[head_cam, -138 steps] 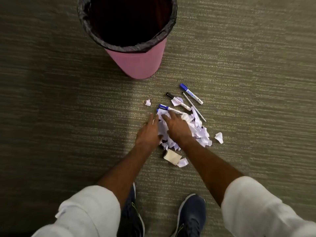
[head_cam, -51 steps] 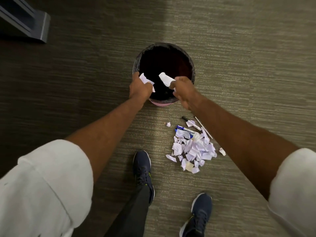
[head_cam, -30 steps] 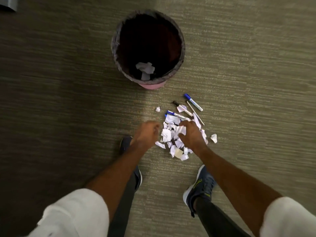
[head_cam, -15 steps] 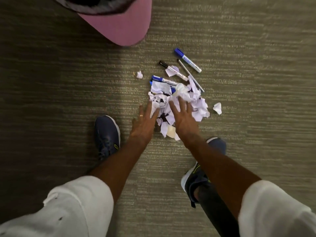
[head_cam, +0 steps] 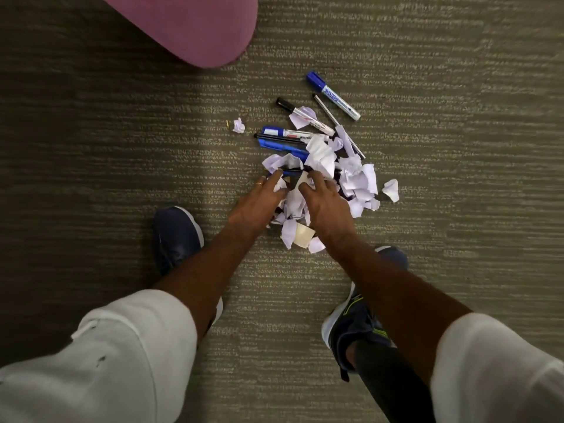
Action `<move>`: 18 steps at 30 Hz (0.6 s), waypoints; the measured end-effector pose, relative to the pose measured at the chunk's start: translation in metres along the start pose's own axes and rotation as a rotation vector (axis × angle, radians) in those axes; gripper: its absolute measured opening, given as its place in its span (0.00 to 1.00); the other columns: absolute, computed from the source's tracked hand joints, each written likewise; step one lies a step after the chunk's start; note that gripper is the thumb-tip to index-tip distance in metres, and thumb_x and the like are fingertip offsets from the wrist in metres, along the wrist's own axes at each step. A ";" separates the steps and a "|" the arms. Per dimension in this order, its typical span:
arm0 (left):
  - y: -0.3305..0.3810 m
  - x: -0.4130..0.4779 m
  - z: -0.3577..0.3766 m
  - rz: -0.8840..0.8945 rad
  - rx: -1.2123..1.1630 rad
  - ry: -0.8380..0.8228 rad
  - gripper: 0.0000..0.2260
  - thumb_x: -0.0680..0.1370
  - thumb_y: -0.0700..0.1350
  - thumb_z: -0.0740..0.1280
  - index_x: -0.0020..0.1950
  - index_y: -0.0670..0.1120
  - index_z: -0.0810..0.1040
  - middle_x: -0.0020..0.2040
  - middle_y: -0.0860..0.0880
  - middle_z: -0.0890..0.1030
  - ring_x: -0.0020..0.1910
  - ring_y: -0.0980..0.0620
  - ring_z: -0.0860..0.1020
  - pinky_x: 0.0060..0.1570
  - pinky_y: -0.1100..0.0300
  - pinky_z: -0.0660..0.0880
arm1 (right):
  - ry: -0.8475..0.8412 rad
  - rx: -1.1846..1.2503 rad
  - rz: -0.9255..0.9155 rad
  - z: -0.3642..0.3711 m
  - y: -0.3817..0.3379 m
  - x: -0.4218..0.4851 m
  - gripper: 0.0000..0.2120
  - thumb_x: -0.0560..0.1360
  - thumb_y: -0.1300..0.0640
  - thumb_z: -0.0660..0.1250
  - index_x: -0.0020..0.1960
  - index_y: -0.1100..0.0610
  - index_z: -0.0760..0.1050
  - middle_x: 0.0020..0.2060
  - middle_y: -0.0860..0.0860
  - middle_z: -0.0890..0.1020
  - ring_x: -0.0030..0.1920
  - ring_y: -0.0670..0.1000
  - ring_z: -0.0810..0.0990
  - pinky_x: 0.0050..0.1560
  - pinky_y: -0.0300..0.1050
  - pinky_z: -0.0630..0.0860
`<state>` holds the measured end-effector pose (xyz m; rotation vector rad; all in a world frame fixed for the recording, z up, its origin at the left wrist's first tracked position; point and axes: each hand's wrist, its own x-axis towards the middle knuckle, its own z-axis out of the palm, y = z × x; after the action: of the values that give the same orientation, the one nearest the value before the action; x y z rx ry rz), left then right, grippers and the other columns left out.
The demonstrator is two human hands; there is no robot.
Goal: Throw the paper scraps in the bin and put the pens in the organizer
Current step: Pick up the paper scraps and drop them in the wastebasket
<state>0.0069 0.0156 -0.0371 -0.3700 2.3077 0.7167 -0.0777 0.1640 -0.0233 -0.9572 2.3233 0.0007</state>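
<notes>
Lying diagonally, cap upper-left: blue marker (head_cam: pixel 333 95) | hands (head_cam: pixel 290 203) on scraps (head_cam: pixel 354 181)

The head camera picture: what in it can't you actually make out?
- Bin: only its pink side shows; the top edge cuts off the opening, so its contents are unseen.
- Pens under the paper scraps: the heap covers some, so no sure count.
- Left hand and right hand: fingers dig into scraps; grip unclear.
- Organizer: nowhere in frame.
</notes>
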 end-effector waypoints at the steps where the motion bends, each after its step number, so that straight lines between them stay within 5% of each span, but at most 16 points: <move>1: 0.001 -0.002 -0.005 -0.017 0.001 0.013 0.24 0.82 0.38 0.63 0.77 0.51 0.68 0.82 0.48 0.54 0.78 0.40 0.60 0.72 0.41 0.68 | 0.009 0.008 -0.007 -0.003 0.000 -0.001 0.25 0.72 0.70 0.70 0.66 0.56 0.71 0.71 0.58 0.68 0.65 0.63 0.74 0.40 0.54 0.84; 6: 0.000 -0.012 -0.033 -0.074 -0.120 0.175 0.25 0.78 0.29 0.62 0.73 0.47 0.73 0.80 0.45 0.63 0.73 0.43 0.72 0.70 0.48 0.72 | 0.091 0.081 -0.009 -0.019 -0.001 -0.008 0.20 0.75 0.69 0.68 0.65 0.56 0.74 0.68 0.56 0.71 0.65 0.59 0.76 0.46 0.53 0.84; 12: 0.003 -0.026 -0.060 -0.171 -0.280 0.287 0.25 0.79 0.28 0.63 0.73 0.49 0.75 0.74 0.42 0.73 0.69 0.44 0.76 0.70 0.51 0.73 | 0.155 0.268 0.142 -0.047 -0.007 -0.010 0.12 0.78 0.65 0.65 0.60 0.56 0.78 0.57 0.55 0.78 0.48 0.57 0.83 0.44 0.51 0.82; 16: 0.005 -0.042 -0.078 -0.261 -0.509 0.330 0.22 0.79 0.31 0.61 0.68 0.49 0.80 0.64 0.44 0.82 0.57 0.48 0.82 0.58 0.50 0.81 | 0.203 0.582 0.295 -0.068 -0.015 -0.015 0.07 0.78 0.61 0.69 0.55 0.59 0.81 0.54 0.56 0.81 0.54 0.56 0.81 0.55 0.50 0.77; 18: 0.009 -0.053 -0.089 -0.283 -0.595 0.358 0.20 0.79 0.32 0.62 0.66 0.47 0.81 0.62 0.45 0.83 0.55 0.49 0.83 0.54 0.58 0.82 | 0.210 0.751 0.398 -0.084 -0.023 -0.018 0.06 0.77 0.59 0.71 0.53 0.59 0.82 0.53 0.56 0.83 0.56 0.54 0.81 0.59 0.49 0.76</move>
<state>-0.0055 -0.0260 0.0576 -1.1500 2.2448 1.2642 -0.0994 0.1398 0.0596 -0.1218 2.3565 -0.7789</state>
